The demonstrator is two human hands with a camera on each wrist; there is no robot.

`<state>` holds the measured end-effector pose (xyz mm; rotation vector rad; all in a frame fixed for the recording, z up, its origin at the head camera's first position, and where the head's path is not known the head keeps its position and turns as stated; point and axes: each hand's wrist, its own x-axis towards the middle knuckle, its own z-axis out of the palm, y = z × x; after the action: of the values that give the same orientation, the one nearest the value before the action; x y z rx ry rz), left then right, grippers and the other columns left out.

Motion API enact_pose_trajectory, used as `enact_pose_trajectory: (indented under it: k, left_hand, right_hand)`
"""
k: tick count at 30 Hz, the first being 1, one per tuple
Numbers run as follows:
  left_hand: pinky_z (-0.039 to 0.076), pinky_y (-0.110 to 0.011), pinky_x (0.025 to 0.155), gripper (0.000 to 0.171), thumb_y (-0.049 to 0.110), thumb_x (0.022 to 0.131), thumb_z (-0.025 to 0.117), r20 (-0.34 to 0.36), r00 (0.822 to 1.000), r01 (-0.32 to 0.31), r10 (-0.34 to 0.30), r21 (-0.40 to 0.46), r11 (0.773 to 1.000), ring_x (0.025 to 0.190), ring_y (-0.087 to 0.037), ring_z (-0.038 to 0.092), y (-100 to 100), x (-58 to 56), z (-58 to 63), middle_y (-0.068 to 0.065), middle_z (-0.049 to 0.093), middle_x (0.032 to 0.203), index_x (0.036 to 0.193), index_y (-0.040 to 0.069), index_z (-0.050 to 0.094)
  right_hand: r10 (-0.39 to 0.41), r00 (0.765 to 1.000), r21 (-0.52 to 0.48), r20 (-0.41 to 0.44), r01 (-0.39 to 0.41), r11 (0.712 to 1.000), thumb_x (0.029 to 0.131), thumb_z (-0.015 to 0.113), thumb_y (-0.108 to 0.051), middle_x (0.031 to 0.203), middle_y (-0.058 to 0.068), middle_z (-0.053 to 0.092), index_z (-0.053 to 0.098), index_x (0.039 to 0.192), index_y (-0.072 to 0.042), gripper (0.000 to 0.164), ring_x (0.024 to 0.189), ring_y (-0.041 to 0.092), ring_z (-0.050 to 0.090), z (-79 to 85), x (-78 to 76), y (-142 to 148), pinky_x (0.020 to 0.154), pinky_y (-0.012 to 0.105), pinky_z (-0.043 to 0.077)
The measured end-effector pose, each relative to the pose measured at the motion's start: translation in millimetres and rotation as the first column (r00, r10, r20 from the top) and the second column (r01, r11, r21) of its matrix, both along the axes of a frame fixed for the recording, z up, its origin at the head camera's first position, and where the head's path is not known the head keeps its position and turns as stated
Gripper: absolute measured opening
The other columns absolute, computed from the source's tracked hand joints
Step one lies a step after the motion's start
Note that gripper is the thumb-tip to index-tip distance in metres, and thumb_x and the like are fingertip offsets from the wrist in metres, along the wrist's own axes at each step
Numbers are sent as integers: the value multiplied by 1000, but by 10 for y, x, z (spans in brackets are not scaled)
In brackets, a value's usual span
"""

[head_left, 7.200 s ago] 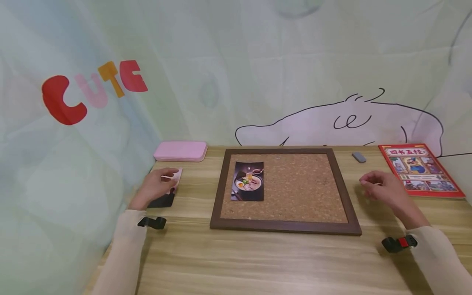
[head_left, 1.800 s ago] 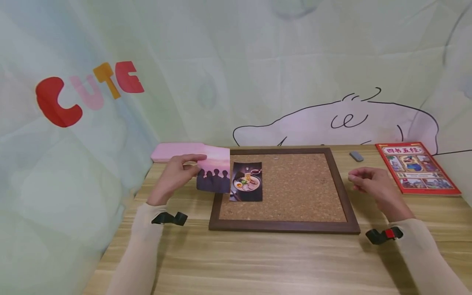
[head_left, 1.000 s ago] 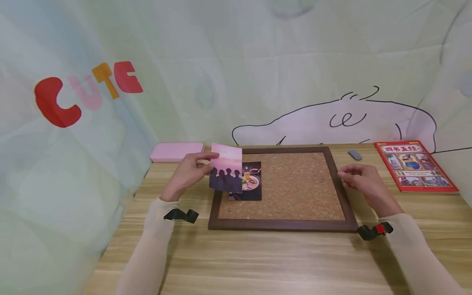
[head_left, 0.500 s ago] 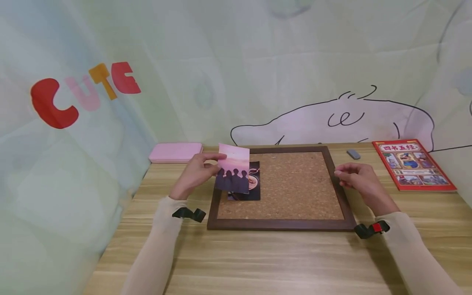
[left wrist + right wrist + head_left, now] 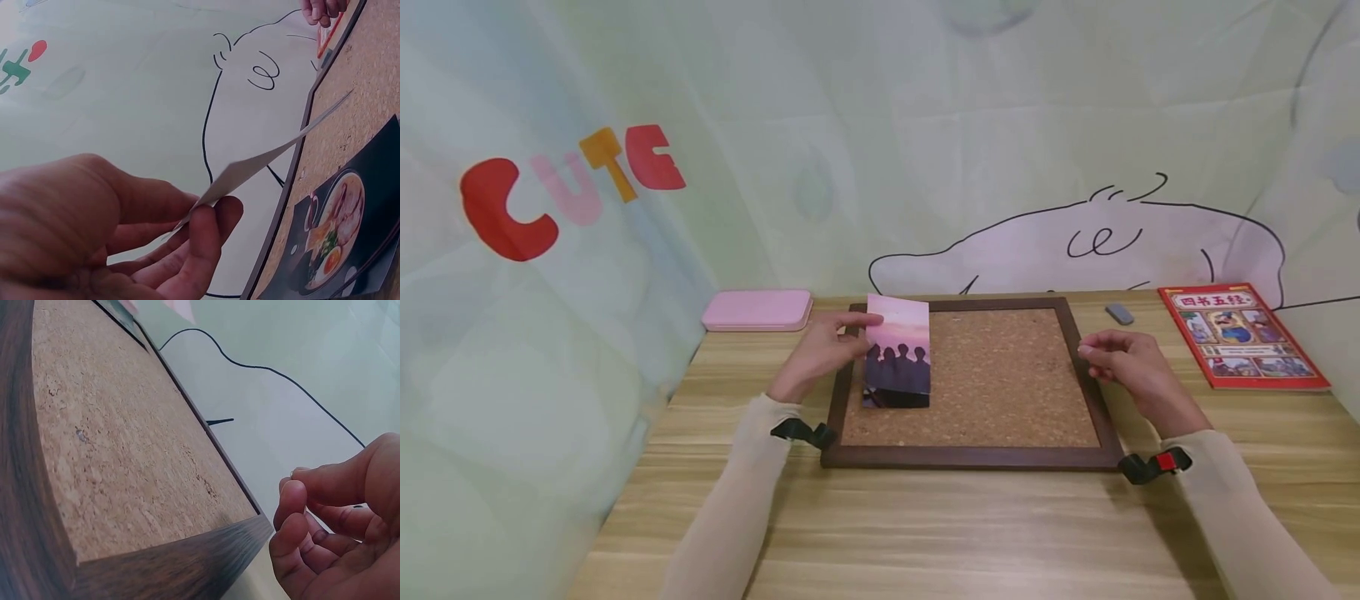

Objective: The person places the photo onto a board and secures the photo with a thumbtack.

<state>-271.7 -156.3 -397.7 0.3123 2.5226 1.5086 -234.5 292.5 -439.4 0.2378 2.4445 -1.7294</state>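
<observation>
The left hand (image 5: 820, 354) pinches a pink photo card (image 5: 897, 343) by its left edge, between thumb and fingers, and holds it above the left part of the cork board (image 5: 1000, 375). Under the card lies a dark food photo (image 5: 337, 231) on the cork. The right hand (image 5: 1123, 362) is at the board's right frame, fingers curled together; if it holds something small, I cannot tell.
</observation>
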Motion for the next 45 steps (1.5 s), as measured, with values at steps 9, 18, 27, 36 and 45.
enact_pose_trajectory:
  k: [9,18,27,36,45]
  left_hand:
    - [48,-26,74,41,10,99,70,56,998,7,-6,-17,1000,84,-13,62,104,-40,-25,-10,68,133,139,18,73]
    - [42,-25,63,46,7,97,69,67,995,70,-72,27,997,77,-13,63,254,-48,-19,-14,70,135,142,15,71]
    - [52,-34,70,46,6,97,68,41,993,105,-107,51,993,75,-16,68,407,-61,-45,-15,78,118,142,12,70]
    - [62,-45,91,47,6,98,70,79,988,125,-130,65,990,92,-11,75,557,-57,-90,-13,65,152,145,11,68]
    - [44,-35,58,47,8,97,70,149,979,126,-137,83,989,66,-24,56,713,-58,-135,-14,69,89,143,16,69]
  right_hand:
    - [14,1000,8,-3,-14,1000,108,65,-22,87,-19,65,63,126,2,30,79,4,62,49,3,-20,75,22,57]
    - [8,1000,-4,1,-8,1000,108,65,-21,87,-19,66,63,126,1,29,78,3,62,63,-11,-35,75,22,57]
    - [15,1000,-2,5,-15,1000,107,66,-21,88,-19,67,61,132,5,36,80,5,63,54,-10,-79,76,22,58]
    - [17,1000,-43,8,-17,999,107,66,-18,86,-18,67,68,121,-2,22,76,5,62,31,-18,-75,72,22,56]
    - [21,1000,-37,5,-21,999,107,65,-19,87,-17,67,65,126,2,28,77,5,62,15,-18,-85,71,22,55]
